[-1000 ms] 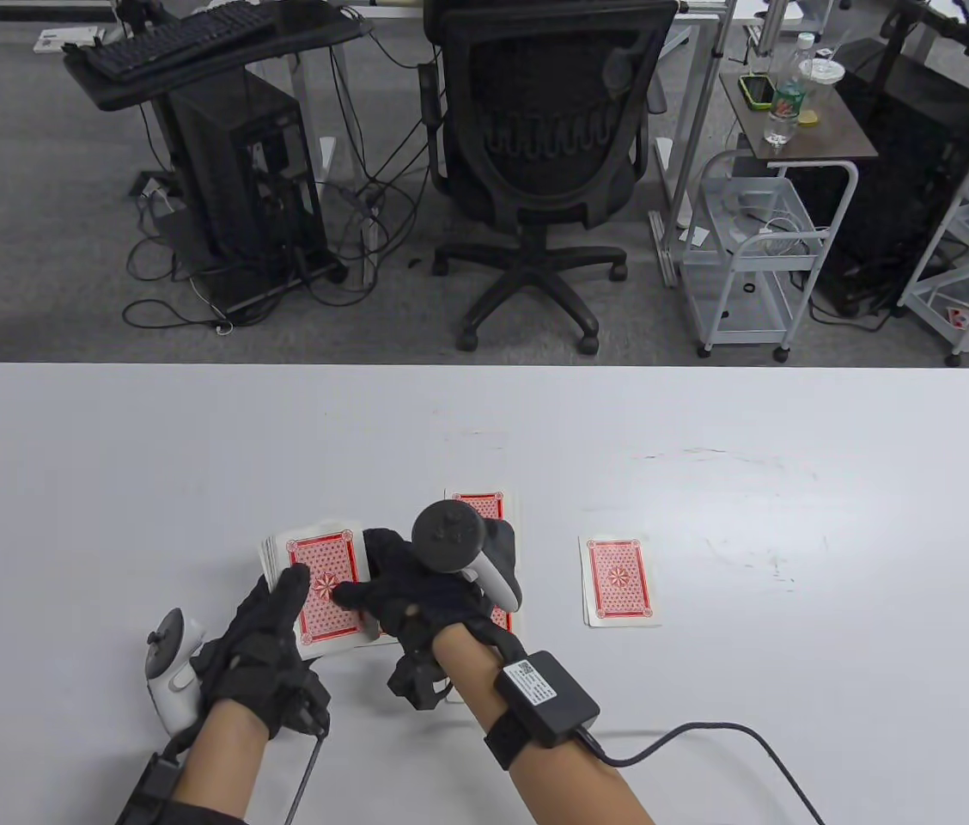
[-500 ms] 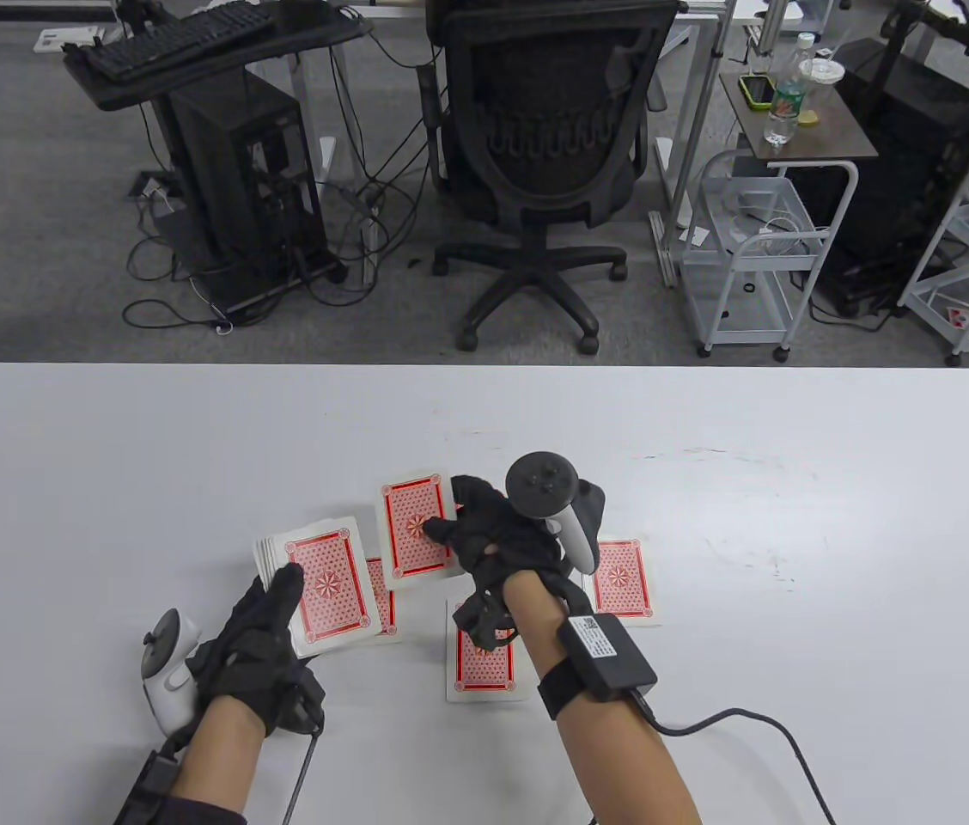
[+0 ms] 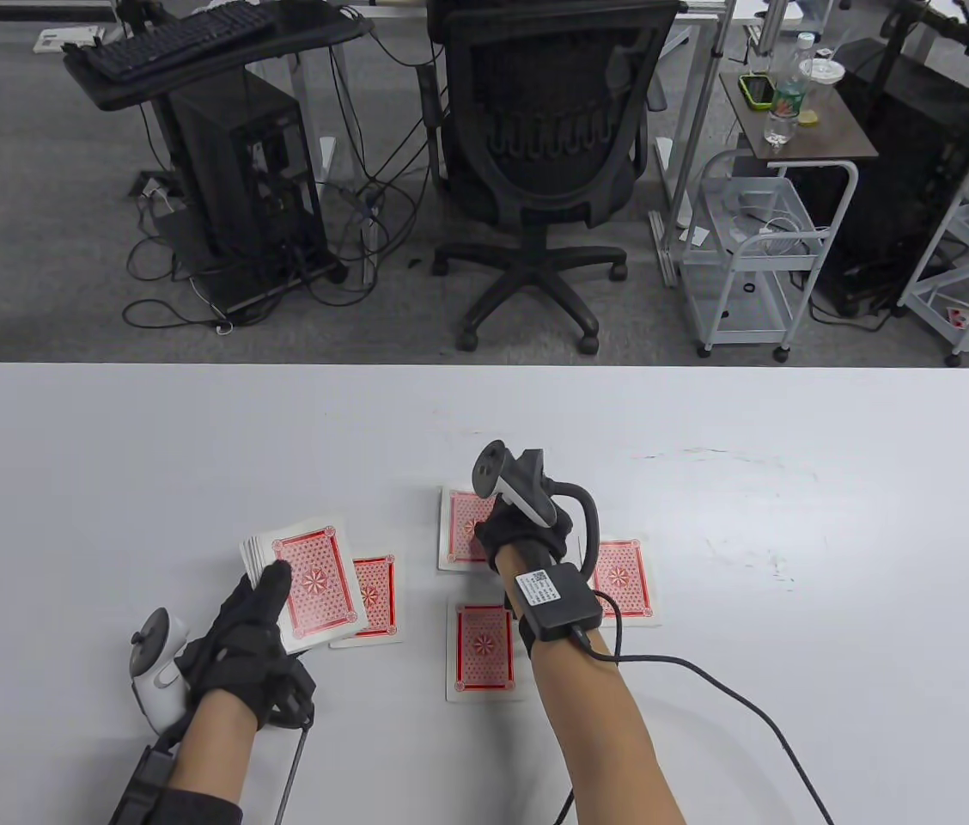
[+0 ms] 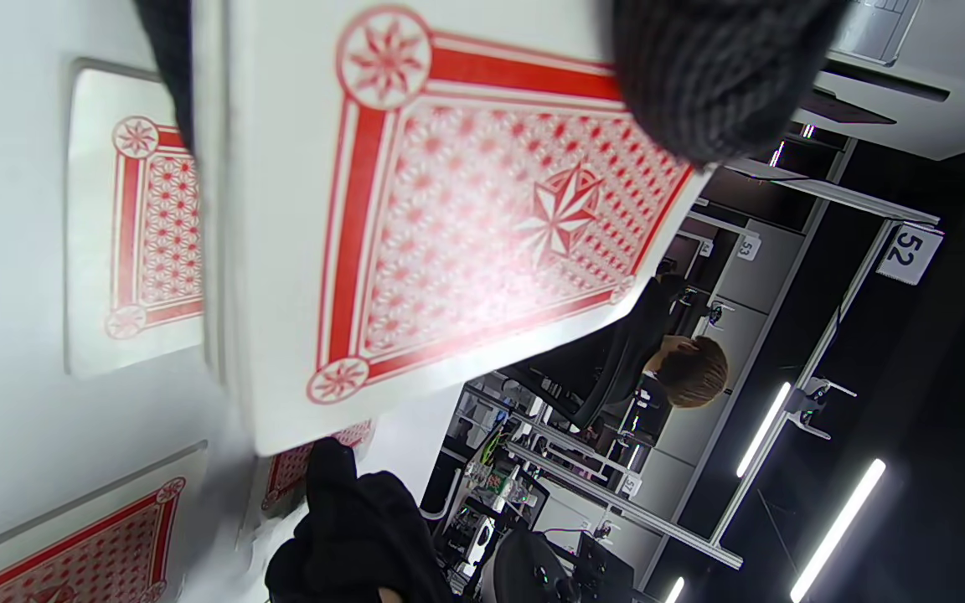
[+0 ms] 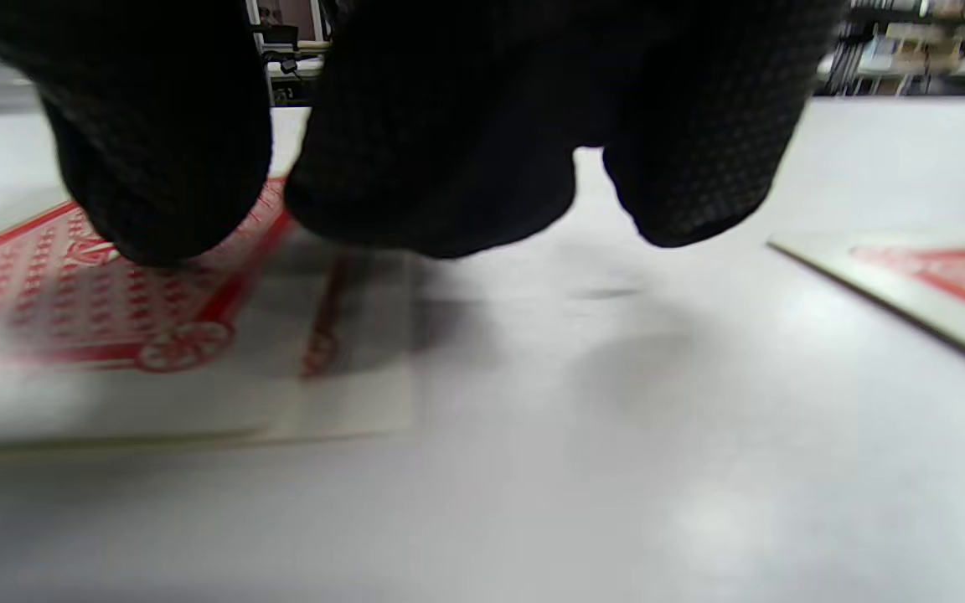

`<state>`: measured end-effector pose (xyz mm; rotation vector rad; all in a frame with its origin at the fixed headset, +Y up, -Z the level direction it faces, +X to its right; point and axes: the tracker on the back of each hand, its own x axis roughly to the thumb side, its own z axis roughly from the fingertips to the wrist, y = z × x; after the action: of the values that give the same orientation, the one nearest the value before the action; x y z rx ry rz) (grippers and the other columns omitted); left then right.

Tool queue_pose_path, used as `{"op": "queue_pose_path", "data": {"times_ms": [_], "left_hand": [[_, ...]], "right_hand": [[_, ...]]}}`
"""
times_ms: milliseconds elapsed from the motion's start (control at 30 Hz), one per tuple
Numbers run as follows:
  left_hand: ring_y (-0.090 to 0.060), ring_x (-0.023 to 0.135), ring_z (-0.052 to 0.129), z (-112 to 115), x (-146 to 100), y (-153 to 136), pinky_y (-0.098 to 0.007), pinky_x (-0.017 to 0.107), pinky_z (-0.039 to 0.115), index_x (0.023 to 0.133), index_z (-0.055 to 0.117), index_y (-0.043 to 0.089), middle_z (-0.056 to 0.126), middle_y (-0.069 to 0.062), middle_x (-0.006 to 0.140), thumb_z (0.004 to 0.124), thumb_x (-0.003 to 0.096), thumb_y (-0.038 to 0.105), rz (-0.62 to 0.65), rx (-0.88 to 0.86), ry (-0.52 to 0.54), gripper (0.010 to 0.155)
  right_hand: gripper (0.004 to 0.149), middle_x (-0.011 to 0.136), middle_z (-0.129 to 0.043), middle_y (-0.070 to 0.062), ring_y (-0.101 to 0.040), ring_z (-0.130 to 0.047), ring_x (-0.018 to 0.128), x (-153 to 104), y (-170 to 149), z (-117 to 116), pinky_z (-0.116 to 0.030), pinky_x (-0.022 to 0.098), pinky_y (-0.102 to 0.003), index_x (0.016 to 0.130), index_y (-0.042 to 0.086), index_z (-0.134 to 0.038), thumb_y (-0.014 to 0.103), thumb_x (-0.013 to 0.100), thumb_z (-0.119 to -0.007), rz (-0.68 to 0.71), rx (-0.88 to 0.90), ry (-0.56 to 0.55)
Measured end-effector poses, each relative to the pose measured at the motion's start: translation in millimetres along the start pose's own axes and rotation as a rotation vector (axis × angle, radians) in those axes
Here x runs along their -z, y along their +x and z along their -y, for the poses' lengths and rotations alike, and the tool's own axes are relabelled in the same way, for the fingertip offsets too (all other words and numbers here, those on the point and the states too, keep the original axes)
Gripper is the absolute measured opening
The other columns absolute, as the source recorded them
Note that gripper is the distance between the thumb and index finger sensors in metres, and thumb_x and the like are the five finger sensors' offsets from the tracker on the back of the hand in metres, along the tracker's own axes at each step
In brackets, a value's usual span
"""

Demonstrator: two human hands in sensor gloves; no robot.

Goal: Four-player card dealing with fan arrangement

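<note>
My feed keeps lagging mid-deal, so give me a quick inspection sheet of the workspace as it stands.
Surface: white table, faint scuffs.
Job's things: deck in left hand; four face-down cards: far card, near card, right card, left card partly under deck.
Clutter: nothing seen on table.
Grippers: left hand grips deck; right hand fingertips on far card.
Cables: black lead from right wrist.
Surroundings: office chair, white cart, computer tower.

This is an office or lab workspace: beyond the white table's (image 3: 192, 447) far edge stand a black mesh office chair (image 3: 549, 146), a desktop tower (image 3: 244, 180) under a keyboard (image 3: 179, 34), tangled floor cables (image 3: 295, 275) and a wheeled white cart (image 3: 755, 249) on grey carpet.
</note>
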<state>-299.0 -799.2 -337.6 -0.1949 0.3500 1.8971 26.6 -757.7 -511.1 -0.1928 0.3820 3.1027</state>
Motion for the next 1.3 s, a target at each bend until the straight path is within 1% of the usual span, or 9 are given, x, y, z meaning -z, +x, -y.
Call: {"op": "queue_pose_path", "data": {"times_ms": [100, 233, 367, 467, 533, 633, 967, 1133, 1300], "left_hand": [[-0.026, 0.073, 0.103, 0, 0, 0, -0.043, 0.049, 0.091, 0.096, 0.068, 0.031, 0.089, 0.008, 0.090, 0.081, 0.0513, 0.050, 0.002, -0.002, -0.002, 0.050], [-0.026, 0.073, 0.103, 7, -1, -1, -0.043, 0.048, 0.091, 0.096, 0.069, 0.031, 0.089, 0.008, 0.090, 0.081, 0.0510, 0.050, 0.006, -0.002, -0.023, 0.050], [-0.025, 0.072, 0.103, 15, -3, -3, -0.043, 0.048, 0.090, 0.096, 0.069, 0.031, 0.089, 0.008, 0.090, 0.081, 0.0509, 0.050, 0.003, -0.014, -0.057, 0.050], [-0.025, 0.072, 0.103, 21, -5, -5, -0.043, 0.048, 0.090, 0.095, 0.069, 0.031, 0.090, 0.008, 0.089, 0.081, 0.0506, 0.050, 0.002, -0.015, -0.078, 0.050], [-0.025, 0.072, 0.103, 25, -5, -6, -0.043, 0.048, 0.091, 0.095, 0.070, 0.031, 0.090, 0.008, 0.089, 0.082, 0.0504, 0.050, 0.000, -0.004, -0.088, 0.050], [-0.024, 0.070, 0.104, 28, -7, -9, -0.043, 0.047, 0.091, 0.094, 0.071, 0.032, 0.091, 0.009, 0.087, 0.085, 0.0490, 0.050, 0.001, 0.018, -0.069, 0.050], [-0.024, 0.071, 0.104, 35, -6, -9, -0.042, 0.047, 0.092, 0.094, 0.071, 0.032, 0.091, 0.009, 0.088, 0.084, 0.0491, 0.048, 0.016, -0.002, -0.125, 0.050], [-0.024, 0.071, 0.104, 24, -6, -8, -0.042, 0.048, 0.092, 0.095, 0.070, 0.032, 0.090, 0.009, 0.088, 0.084, 0.0496, 0.048, 0.002, 0.009, -0.080, 0.050], [-0.024, 0.072, 0.104, 21, -5, -6, -0.042, 0.048, 0.091, 0.095, 0.070, 0.032, 0.090, 0.009, 0.089, 0.083, 0.0500, 0.049, 0.004, 0.011, -0.071, 0.050]], "right_hand": [[0.084, 0.072, -0.083, -0.002, -0.011, -0.098, 0.033, -8, 0, 10, -0.075, 0.049, -0.051, 0.107, 0.005, -0.048, 0.051, 0.047, -0.086, 0.028, 0.028, -0.007], [0.077, 0.083, -0.079, -0.008, -0.018, -0.099, 0.049, -42, 8, 34, -0.071, 0.053, -0.056, 0.107, 0.005, -0.049, 0.051, 0.053, -0.080, 0.192, 0.257, -0.001], [0.067, 0.084, -0.079, -0.011, -0.021, -0.100, 0.052, -81, 30, 39, -0.071, 0.053, -0.057, 0.103, 0.006, -0.060, 0.051, 0.056, -0.074, 0.442, 0.602, 0.111], [0.073, 0.088, -0.076, -0.012, -0.026, -0.097, 0.060, -107, 47, 29, -0.069, 0.055, -0.060, 0.105, 0.007, -0.057, 0.054, 0.053, -0.078, 0.584, 0.729, 0.211], [0.077, 0.089, -0.073, -0.009, -0.027, -0.094, 0.065, -122, 55, 23, -0.065, 0.057, -0.062, 0.104, 0.007, -0.055, 0.053, 0.050, -0.083, 0.594, 0.686, 0.229], [0.067, 0.074, -0.082, -0.003, -0.021, -0.099, 0.051, -134, 55, 19, -0.069, 0.054, -0.061, 0.096, 0.008, -0.066, 0.042, 0.045, -0.092, 0.511, 0.694, 0.054], [0.066, 0.063, -0.095, 0.002, -0.017, -0.108, 0.043, -117, 10, 23, -0.074, 0.052, -0.056, 0.093, 0.004, -0.072, 0.038, 0.041, -0.096, 0.468, 0.918, 0.125], [0.068, 0.065, -0.091, -0.001, -0.018, -0.103, 0.037, -107, -47, 35, -0.075, 0.049, -0.054, 0.098, 0.004, -0.065, 0.036, 0.045, -0.093, 0.380, 0.883, 0.039], [0.072, 0.068, -0.087, -0.002, -0.013, -0.102, 0.032, -96, -117, 31, -0.078, 0.045, -0.052, 0.102, 0.003, -0.058, 0.035, 0.046, -0.091, 0.229, 0.630, -0.084]]}}
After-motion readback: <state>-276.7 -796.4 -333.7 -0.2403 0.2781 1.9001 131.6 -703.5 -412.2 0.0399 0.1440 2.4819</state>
